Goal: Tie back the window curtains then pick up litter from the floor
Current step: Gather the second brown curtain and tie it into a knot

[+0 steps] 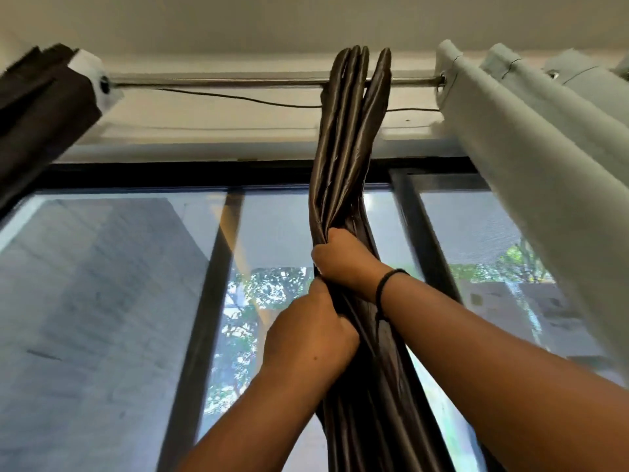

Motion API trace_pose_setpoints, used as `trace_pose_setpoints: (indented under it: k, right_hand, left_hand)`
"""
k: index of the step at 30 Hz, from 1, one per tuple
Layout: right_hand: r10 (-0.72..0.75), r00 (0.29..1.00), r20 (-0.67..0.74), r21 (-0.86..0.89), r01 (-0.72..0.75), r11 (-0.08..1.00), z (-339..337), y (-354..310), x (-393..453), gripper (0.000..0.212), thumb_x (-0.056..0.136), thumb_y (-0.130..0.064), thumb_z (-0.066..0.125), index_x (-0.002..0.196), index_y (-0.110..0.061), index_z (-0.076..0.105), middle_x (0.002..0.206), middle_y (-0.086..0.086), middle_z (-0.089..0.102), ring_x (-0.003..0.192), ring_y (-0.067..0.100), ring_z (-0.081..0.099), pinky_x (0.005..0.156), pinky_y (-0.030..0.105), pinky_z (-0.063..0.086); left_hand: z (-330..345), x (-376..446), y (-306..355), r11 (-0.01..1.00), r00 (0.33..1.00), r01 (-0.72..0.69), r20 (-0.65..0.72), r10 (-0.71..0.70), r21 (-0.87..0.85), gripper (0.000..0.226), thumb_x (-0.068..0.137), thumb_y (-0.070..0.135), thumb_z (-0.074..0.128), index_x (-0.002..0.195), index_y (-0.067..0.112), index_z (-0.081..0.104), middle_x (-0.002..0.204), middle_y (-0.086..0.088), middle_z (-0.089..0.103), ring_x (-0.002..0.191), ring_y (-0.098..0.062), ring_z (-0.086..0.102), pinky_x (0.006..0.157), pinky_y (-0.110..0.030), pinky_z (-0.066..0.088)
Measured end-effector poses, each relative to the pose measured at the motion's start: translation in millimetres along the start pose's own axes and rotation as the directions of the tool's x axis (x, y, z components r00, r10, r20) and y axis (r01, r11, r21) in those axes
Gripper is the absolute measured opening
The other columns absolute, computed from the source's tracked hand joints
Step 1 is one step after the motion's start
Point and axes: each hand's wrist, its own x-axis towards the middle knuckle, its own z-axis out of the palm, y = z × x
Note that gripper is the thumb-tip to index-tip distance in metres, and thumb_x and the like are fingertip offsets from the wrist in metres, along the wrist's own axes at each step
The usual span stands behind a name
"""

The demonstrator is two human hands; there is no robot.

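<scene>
Satin-dark curtain (343, 158), gathered into one tight bundle of folds, hangs from the metal rod (218, 82) near the middle of the window and runs down out of the bottom of the view. Its long axis is close to upright, leaning slightly: the top loops sit over the rod a little right of centre, the bundle narrows toward the hands, then widens again below them. Both hands grip it at mid height, one above the other. The right hand (343, 260) is the upper one, its fingers curled round the folds from the right side, with a black cord bracelet (383, 287) on the wrist. The left hand (311, 328) closes on the bundle just beneath, touching the right hand, its knuckles facing the camera; how far its fingers wrap behind the cloth cannot be seen. The two forearms rise from the bottom edge and meet at the curtain.

To the left, another dark curtain (41, 110) with a white edge is bunched at the end of the rod. To the right, a pale curtain (531, 158) hangs in broad pleats, also threaded on the rod. A thin wire (238, 98) sags just below the rod against the white wall. Behind the bundle stands the black window frame (204, 301), with a grey building and green trees, somewhat blurred, beyond the glass.
</scene>
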Motion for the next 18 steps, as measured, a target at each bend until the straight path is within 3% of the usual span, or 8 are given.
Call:
trace_pose_setpoints:
  k: [3,5,8,11,14,16,18]
  right_hand:
    - [-0.032,0.999,0.027,0.016,0.032,0.999,33,-37,10,0.016,0.087,-0.006,0.046,0.071,-0.008,0.042,0.082,0.012,0.049,0.075,0.025,0.047,0.064,0.028,0.034]
    - [-0.048,0.998,0.040,0.053,0.046,0.998,54,-63,15,0.011,0.087,-0.007,0.046,0.076,-0.008,0.044,0.081,0.011,0.049,0.072,0.024,0.048,0.068,0.030,0.037]
    - [-0.083,0.995,0.047,0.098,0.078,0.992,82,-86,15,0.014,0.087,-0.009,0.046,0.073,-0.009,0.044,0.079,0.008,0.050,0.071,0.023,0.049,0.058,0.029,0.038]
    - [-0.047,0.998,0.036,0.045,0.045,0.998,93,-84,10,0.025,0.089,-0.012,0.045,0.066,-0.016,0.037,0.076,0.004,0.045,0.065,0.019,0.043,0.050,0.026,0.031]
    - [-0.003,0.999,-0.038,0.010,0.003,1.000,88,-60,1,0.010,0.085,-0.018,0.049,0.078,-0.012,0.047,0.091,0.009,0.055,0.081,0.027,0.052,0.064,0.028,0.035]
    - [0.011,0.999,-0.051,-0.007,-0.011,1.000,86,-42,-13,0.010,0.080,-0.019,0.055,0.082,-0.010,0.053,0.088,0.008,0.059,0.078,0.026,0.057,0.060,0.029,0.038]
    - [0.026,1.000,-0.005,0.004,-0.026,1.000,87,-26,-30,0.011,0.075,-0.018,0.060,0.083,-0.011,0.057,0.081,0.007,0.063,0.073,0.024,0.061,0.057,0.030,0.045]
  left_hand:
    - [-30,-1,-37,0.999,0.996,0.037,-0.078,-0.035,0.028,0.028,0.085,0.030,0.041,0.113,0.028,0.043,0.071,0.009,0.047,0.063,-0.015,0.050,0.057,-0.031,0.044]
    - [-50,-1,-62,0.998,0.986,0.061,-0.158,-0.055,0.028,0.028,0.085,0.027,0.043,0.113,0.028,0.045,0.067,0.011,0.044,0.057,-0.009,0.046,0.048,-0.025,0.035]
    - [-71,-7,-87,0.996,0.970,0.093,-0.229,-0.087,0.014,0.031,0.086,0.023,0.045,0.116,0.027,0.046,0.067,0.014,0.045,0.058,-0.007,0.046,0.048,-0.023,0.033]
    - [-72,-20,-97,0.992,0.975,0.107,-0.190,-0.117,-0.061,0.027,0.085,0.027,0.044,0.112,0.031,0.046,0.069,0.012,0.050,0.062,-0.010,0.050,0.052,-0.026,0.039]
    - [-56,-40,-88,0.979,0.987,0.097,-0.107,-0.118,-0.180,0.020,0.086,0.045,0.039,0.097,0.032,0.049,0.078,0.005,0.060,0.073,-0.020,0.058,0.063,-0.035,0.049]
    - [-38,-56,-77,0.963,0.995,0.074,-0.053,-0.090,-0.259,0.035,0.085,0.060,0.033,0.105,0.036,0.049,0.093,0.007,0.064,0.086,-0.021,0.061,0.071,-0.036,0.050]
    - [-21,-69,-69,0.946,0.997,0.069,-0.018,-0.078,-0.316,0.041,0.086,0.059,0.034,0.118,0.036,0.043,0.107,0.006,0.060,0.095,-0.021,0.059,0.073,-0.035,0.047]
